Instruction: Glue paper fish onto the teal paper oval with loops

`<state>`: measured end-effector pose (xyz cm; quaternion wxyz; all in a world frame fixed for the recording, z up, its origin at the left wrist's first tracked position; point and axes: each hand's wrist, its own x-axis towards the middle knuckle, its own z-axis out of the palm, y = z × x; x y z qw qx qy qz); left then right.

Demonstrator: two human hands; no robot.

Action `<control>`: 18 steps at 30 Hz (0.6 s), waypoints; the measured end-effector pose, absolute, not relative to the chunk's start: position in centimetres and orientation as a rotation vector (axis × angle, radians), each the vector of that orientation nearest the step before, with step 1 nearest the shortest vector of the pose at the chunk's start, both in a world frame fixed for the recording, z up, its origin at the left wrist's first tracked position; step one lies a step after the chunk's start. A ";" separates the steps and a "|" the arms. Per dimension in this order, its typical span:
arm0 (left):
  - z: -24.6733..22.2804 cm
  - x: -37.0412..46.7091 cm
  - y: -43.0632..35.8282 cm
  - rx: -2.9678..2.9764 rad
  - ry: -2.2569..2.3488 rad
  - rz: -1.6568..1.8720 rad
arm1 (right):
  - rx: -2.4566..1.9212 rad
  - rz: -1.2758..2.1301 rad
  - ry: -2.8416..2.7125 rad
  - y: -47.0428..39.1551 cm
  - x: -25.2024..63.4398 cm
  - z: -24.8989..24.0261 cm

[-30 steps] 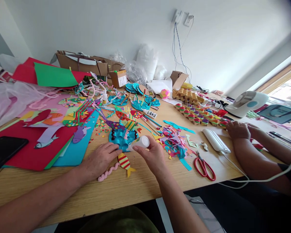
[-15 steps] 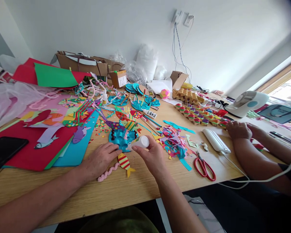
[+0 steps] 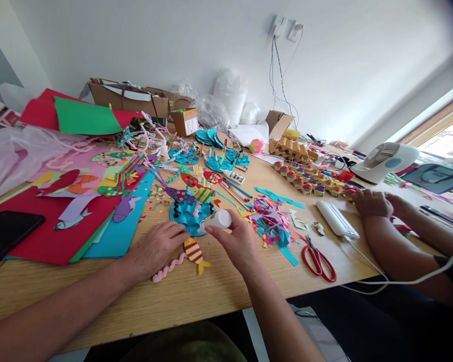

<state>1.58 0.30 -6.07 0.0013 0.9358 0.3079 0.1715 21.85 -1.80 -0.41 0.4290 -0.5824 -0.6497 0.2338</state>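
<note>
In my right hand [image 3: 236,241] is a small white glue bottle [image 3: 219,219], tilted with its nozzle down at the near edge of a blue-painted paper plate [image 3: 178,215]. My left hand [image 3: 160,246] has its fingers closed at the plate's near left rim, steadying it. Raised blue cups, dark and pink twisted pipe cleaners and patterned paper fish [image 3: 200,195] stand on the plate. Just below it on the table lie a red-and-yellow striped paper fish [image 3: 193,251] and a pink curled pipe cleaner [image 3: 169,267]. The nozzle's tip is hard to make out.
Red-handled scissors [image 3: 318,260] and paper scraps [image 3: 272,218] lie to the right, near a white corded device [image 3: 336,219]. Coloured sheets [image 3: 60,241] and a black phone [image 3: 9,236] are at left. A co-worker's hands [image 3: 373,203] rest at far right by painted egg cartons [image 3: 309,178].
The glue bottle has shifted very slightly in my right hand. My left hand and the plate look unmoved.
</note>
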 end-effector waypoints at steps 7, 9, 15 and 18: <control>-6.2 1.5 0.3 2.933 0.953 0.554 | -1.442 0.624 -1.665 -1.6 21.7 -0.4; -6.1 1.5 0.3 2.927 0.963 0.552 | -1.441 0.601 -1.659 -1.5 21.7 -0.4; -5.8 1.6 0.3 2.928 0.961 0.540 | -1.438 0.602 -1.692 -1.4 21.6 -0.3; -5.8 1.6 0.3 2.933 0.965 0.542 | -1.451 0.594 -1.667 -1.4 21.6 -0.2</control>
